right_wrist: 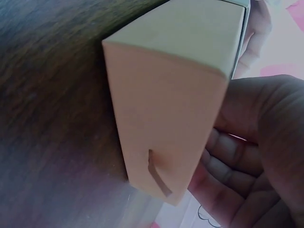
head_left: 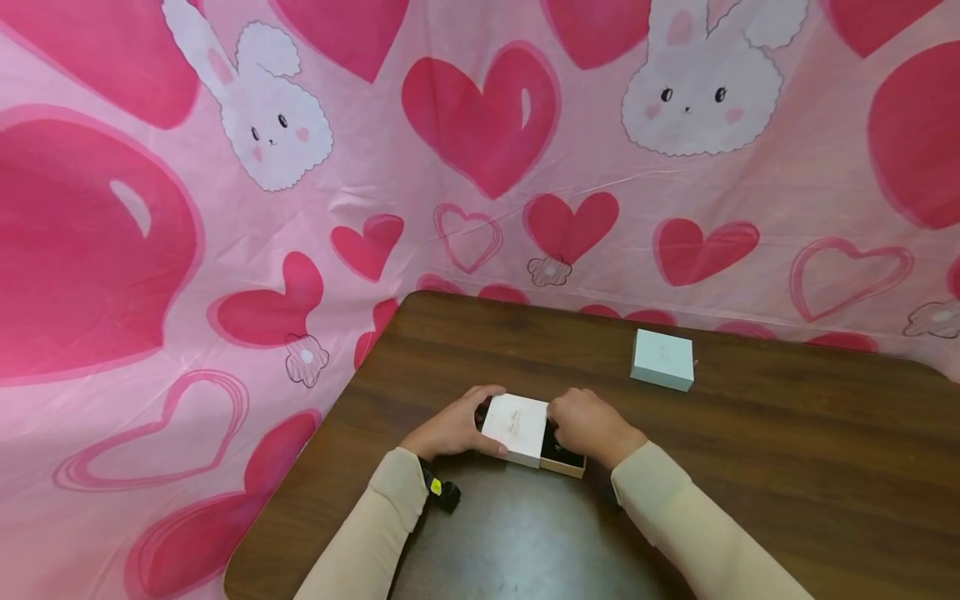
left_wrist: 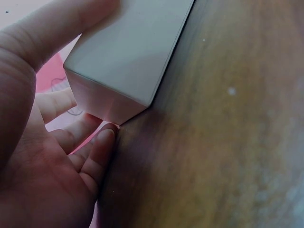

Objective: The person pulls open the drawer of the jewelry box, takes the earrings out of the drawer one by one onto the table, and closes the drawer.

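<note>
A small white slide-out box has a sleeve (head_left: 514, 423) with faint gold lettering on top. Its drawer (head_left: 562, 468) sticks out to the right, showing a black interior (head_left: 556, 452). My left hand (head_left: 459, 423) grips the sleeve's left end, thumb on the near side and fingers round the far side. Over the drawer, my right hand (head_left: 594, 425) has curled fingers at its top; their tips are hidden in the head view. From the right wrist, the drawer's plain end face (right_wrist: 161, 114) shows a short ribbon tab (right_wrist: 158, 179), with the curled fingers behind its edge.
A pale blue-white box part (head_left: 663, 358) stands farther back to the right on the brown wooden table (head_left: 810, 450). Pink cloth (head_left: 480, 242) with hearts and rabbits hangs along the back and left edges. Dark grey covers the near middle (head_left: 525, 533).
</note>
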A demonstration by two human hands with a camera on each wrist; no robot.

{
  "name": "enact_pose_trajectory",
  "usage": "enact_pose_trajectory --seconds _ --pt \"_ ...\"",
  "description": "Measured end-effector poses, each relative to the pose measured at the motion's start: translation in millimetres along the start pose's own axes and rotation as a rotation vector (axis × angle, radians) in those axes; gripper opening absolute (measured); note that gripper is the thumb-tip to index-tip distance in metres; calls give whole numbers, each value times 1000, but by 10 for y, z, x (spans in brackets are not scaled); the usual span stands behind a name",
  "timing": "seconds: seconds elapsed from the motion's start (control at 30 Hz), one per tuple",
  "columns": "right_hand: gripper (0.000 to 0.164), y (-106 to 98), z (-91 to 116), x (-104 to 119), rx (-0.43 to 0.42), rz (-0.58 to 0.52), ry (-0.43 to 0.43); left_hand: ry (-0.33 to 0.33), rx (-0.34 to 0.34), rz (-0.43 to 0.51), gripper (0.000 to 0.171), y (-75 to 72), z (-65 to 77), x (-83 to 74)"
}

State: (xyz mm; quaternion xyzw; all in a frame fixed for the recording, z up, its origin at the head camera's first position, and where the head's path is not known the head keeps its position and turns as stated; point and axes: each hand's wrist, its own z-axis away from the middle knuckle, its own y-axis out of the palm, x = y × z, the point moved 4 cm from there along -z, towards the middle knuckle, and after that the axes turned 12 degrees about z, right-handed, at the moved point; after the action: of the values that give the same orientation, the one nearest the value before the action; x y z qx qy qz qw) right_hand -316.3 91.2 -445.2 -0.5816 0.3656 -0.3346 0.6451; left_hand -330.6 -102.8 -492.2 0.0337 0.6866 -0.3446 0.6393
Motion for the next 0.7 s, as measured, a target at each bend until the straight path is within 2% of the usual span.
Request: enact_pose_trajectory --seconds 0.7 --pt "15 -19 8 -1 -12 -2 -1 -17 -3 11 99 -2 15 -11"
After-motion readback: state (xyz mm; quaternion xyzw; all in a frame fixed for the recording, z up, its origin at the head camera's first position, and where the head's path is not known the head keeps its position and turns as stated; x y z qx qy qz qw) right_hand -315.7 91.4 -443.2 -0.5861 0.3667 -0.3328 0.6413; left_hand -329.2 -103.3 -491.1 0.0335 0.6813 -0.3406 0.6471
